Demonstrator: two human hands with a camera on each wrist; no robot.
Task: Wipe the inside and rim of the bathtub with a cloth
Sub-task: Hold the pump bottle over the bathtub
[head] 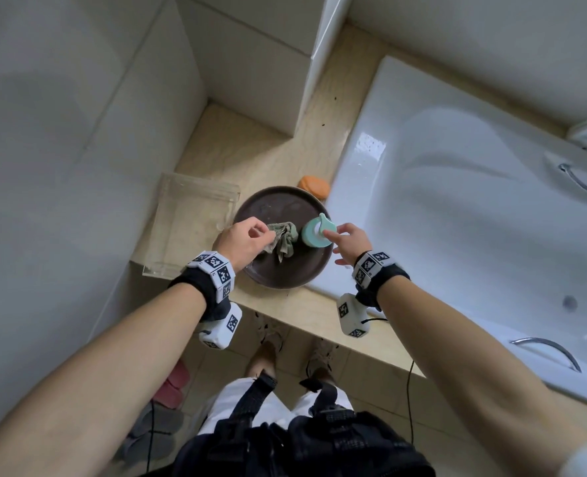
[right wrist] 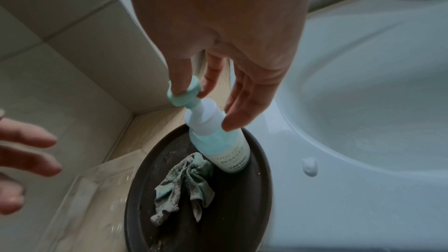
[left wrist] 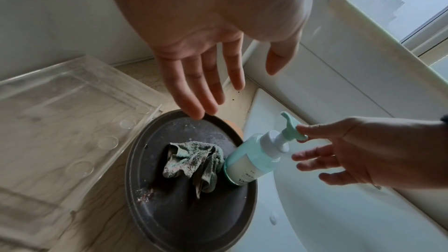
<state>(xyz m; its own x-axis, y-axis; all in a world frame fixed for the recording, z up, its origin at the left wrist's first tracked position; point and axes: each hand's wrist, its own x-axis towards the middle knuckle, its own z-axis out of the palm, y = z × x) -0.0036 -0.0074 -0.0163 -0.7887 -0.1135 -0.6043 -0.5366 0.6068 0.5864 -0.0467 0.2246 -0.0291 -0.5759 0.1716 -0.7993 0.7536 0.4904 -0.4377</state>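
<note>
A crumpled grey-green cloth (head: 283, 237) (left wrist: 191, 160) (right wrist: 186, 183) lies on a dark round tray (head: 278, 273) (left wrist: 184, 217) on the beige ledge beside the white bathtub (head: 474, 218). My left hand (head: 247, 237) (left wrist: 232, 76) hovers just above the cloth with straight, spread fingers and holds nothing. A teal-and-white pump bottle (head: 314, 232) (left wrist: 249, 162) (right wrist: 225, 150) stands on the tray's right edge. My right hand (head: 349, 241) (right wrist: 211, 79) rests one fingertip on the pump head. Its other fingers are loosely extended beside the neck.
A clear plastic tray (head: 189, 232) sits left of the dark tray against the tiled wall. An orange object (head: 314, 187) lies behind it. The tub has chrome handles (head: 581, 184) and a drain (head: 569, 302). A blob of foam (right wrist: 309, 168) sits on the tub's edge.
</note>
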